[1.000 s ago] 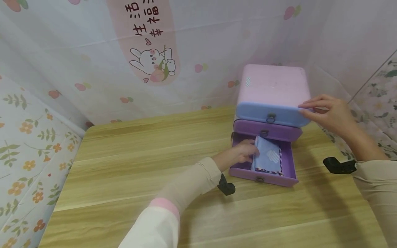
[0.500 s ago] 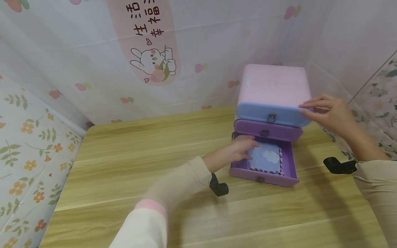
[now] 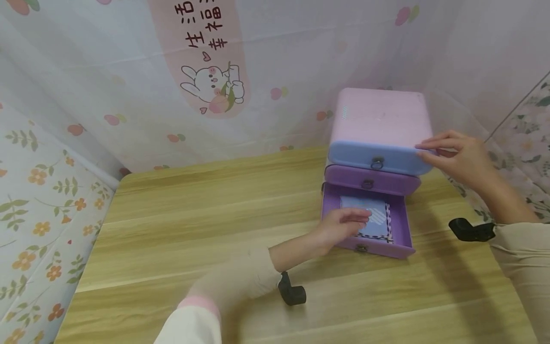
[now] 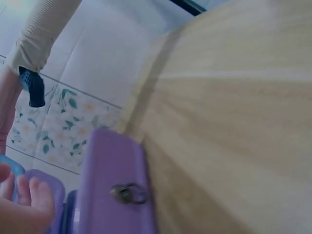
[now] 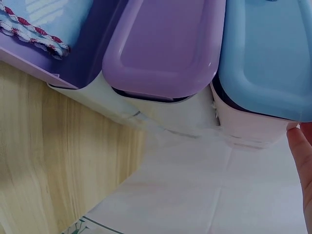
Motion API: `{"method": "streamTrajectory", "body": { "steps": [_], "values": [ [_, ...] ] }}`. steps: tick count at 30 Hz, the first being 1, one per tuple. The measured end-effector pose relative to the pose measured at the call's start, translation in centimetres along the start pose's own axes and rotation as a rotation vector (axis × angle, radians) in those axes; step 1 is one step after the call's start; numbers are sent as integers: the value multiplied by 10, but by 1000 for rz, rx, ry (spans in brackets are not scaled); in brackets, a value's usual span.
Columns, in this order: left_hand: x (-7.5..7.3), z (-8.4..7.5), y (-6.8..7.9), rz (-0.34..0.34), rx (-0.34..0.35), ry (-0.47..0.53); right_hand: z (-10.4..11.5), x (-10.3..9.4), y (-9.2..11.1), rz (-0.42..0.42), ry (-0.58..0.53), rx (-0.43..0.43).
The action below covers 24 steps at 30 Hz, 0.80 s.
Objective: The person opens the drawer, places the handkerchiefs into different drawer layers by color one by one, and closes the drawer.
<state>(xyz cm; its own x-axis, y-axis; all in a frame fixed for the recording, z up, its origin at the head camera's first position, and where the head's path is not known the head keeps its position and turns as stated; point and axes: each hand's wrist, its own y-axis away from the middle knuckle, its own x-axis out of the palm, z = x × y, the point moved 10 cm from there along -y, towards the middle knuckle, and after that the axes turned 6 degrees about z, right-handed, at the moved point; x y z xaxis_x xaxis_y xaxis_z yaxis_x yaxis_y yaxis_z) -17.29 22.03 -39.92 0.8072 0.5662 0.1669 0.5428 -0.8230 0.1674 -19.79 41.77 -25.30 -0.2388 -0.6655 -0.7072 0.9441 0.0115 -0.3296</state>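
A small pink cabinet [image 3: 382, 114] with a blue top drawer [image 3: 365, 155] and purple drawers stands at the back right of the table. Its bottom drawer [image 3: 403, 224] is pulled out, and a folded light-blue cloth [image 3: 378, 203] with a braided edge lies flat inside. My left hand [image 3: 337, 231] hovers over the drawer's front left part, holding nothing, its fingers loosely extended across part of the cloth. With extended fingertips, my right hand [image 3: 457, 157] touches the right front corner of the cabinet by the blue drawer; the right wrist view shows these fingers [image 5: 300, 146] at its edge.
The wooden table [image 3: 206, 220] extends left and in front of the cabinet. Printed curtains [image 3: 292, 62] enclose it behind and at the sides. A middle purple drawer [image 3: 369, 179] sticks out slightly above the bottom one. Metal ring pulls [image 4: 127, 193] project from the drawer fronts.
My left hand has let go of the cloth, which now lies flatter in the drawer, and has moved toward the drawer's front. My right hand has stayed at the cabinet's corner.
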Motion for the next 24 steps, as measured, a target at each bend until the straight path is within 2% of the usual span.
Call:
{"method": "streamTrajectory", "body": {
  "steps": [3, 6, 14, 17, 20, 24],
  "values": [
    [6, 10, 6, 23, 7, 5, 1, 0, 0, 2, 5, -7],
    [8, 20, 11, 45, 19, -44, 0, 0, 0, 7, 3, -8],
    [8, 46, 15, 20, 40, -205, 1, -2, -1, -4, 0, -12],
    [7, 57, 15, -7, 39, -215, 1, -2, -1, -9, 2, -10],
    [3, 66, 16, -67, 43, -211, 1, -2, 0, -8, -7, -6],
    [-1, 69, 20, -146, 80, -212, 1, -2, 1, -9, -14, -1]
  ]
}}
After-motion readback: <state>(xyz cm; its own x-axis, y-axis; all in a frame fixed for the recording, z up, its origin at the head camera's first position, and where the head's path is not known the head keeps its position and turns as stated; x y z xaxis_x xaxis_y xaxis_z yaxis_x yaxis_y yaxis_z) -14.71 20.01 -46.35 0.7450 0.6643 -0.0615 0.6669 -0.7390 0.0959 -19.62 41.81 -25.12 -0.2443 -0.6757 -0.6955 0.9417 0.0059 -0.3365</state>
